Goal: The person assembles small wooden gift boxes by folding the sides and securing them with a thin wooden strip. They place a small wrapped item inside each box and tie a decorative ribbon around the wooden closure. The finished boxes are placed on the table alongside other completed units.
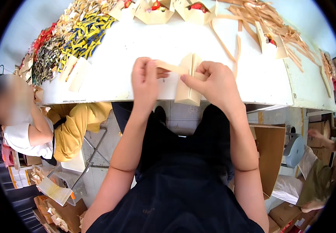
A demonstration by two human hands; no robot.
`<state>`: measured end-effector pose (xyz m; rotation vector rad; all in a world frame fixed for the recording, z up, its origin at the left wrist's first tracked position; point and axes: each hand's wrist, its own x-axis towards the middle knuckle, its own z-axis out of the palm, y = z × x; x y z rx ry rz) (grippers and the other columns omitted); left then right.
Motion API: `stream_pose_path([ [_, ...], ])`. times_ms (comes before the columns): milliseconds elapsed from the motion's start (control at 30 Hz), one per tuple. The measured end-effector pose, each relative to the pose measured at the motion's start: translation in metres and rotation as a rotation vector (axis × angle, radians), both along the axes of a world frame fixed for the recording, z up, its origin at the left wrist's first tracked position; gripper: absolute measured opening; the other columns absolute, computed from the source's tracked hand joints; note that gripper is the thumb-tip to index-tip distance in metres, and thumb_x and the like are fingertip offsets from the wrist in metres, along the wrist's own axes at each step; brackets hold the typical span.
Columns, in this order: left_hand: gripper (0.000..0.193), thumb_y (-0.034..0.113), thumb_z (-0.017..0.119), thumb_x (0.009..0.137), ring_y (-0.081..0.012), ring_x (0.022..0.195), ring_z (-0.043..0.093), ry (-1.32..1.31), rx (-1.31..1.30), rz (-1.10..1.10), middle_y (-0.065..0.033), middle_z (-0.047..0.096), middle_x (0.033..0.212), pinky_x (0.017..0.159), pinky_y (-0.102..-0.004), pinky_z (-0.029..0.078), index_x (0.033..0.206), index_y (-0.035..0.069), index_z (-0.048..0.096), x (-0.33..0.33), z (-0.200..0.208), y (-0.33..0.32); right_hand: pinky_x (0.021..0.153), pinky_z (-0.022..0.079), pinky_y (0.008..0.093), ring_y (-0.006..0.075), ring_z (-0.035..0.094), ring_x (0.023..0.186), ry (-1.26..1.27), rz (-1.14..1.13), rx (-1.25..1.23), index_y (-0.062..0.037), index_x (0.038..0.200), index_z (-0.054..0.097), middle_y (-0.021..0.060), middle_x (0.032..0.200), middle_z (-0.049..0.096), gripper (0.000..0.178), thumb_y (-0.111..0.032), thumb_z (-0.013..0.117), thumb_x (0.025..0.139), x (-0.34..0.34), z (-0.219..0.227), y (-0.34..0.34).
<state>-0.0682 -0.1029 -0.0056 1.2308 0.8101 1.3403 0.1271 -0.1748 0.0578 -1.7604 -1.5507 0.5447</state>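
Note:
A closed cream cardboard box (186, 94), long and narrow with a seam along its top, lies near the table's front edge. Across it runs a flat tan paper strip (170, 67). My left hand (144, 82) pinches the strip's left end, just off the box. With thumb and bent fingers, my right hand (219, 82) grips the strip against the box's right side. The right fingers partly cover the box there.
Heaped small packets (84, 40) fill the table's left back. Open cream boxes (154, 16) with red contents line the far side. Loose tan strips (255, 17) pile at right. A seated co-worker (40, 132) is at left. A large cardboard carton (271, 159) stands below the table.

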Motion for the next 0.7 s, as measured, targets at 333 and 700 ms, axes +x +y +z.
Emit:
stream_pose_path([
  [333, 0.017, 0.016, 0.051, 0.116, -0.0137, 0.099, 0.059, 0.286, 0.314, 0.68, -0.0066, 0.061, 0.107, 0.09, -0.0321, 0.05, 0.121, 0.001, 0.059, -0.053, 0.002, 0.008, 0.06, 0.049, 0.0382, 0.0225, 0.058, 0.059, 0.087, -0.014, -0.05, 0.0045, 0.074, 0.067, 0.012, 0.061, 0.06, 0.051, -0.042, 0.085, 0.083, -0.001, -0.011, 0.0],
  [700, 0.03, 0.025, 0.066, 0.111, -0.0083, 0.074, 0.059, 0.399, 0.157, -0.056, -0.0033, 0.071, 0.096, 0.07, -0.0258, 0.05, 0.11, -0.003, 0.078, 0.018, 0.015, -0.034, 0.06, 0.05, 0.0392, 0.0253, 0.059, 0.056, 0.092, -0.034, 0.01, 0.0048, 0.072, 0.067, 0.0146, 0.06, 0.062, 0.055, -0.046, 0.084, 0.082, 0.001, -0.02, 0.002],
])
